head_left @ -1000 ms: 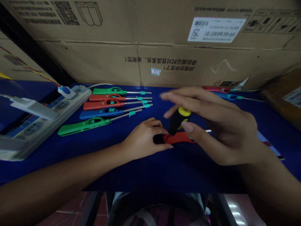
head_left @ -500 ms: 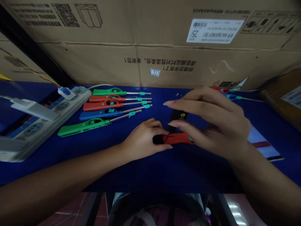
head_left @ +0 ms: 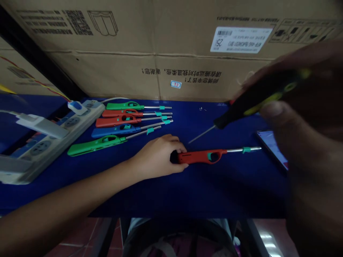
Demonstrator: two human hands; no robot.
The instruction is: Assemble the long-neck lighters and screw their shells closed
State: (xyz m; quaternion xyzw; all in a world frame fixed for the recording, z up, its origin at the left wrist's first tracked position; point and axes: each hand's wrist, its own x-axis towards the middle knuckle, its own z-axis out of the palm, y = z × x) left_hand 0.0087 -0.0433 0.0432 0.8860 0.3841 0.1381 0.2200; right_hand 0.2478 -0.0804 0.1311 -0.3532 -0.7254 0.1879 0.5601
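A red long-nosed lighter lies on the blue table top, its metal nose pointing right. My left hand is closed on the butt end of this lighter, pinning it to the table. My right hand, large and close to the camera at the right, grips a black and yellow screwdriver. The screwdriver's thin tip points down-left and hovers above the table just beyond the red lighter.
Several more lighters, green, red and blue, lie in a row at the left. A grey power strip with plugs sits at the far left. Large cardboard boxes wall off the back. A phone lies at the right.
My right hand lifted the screwdriver off the red lighter and swung up and to the right, towards the camera. The lighter's full length now shows. My left hand stayed put.
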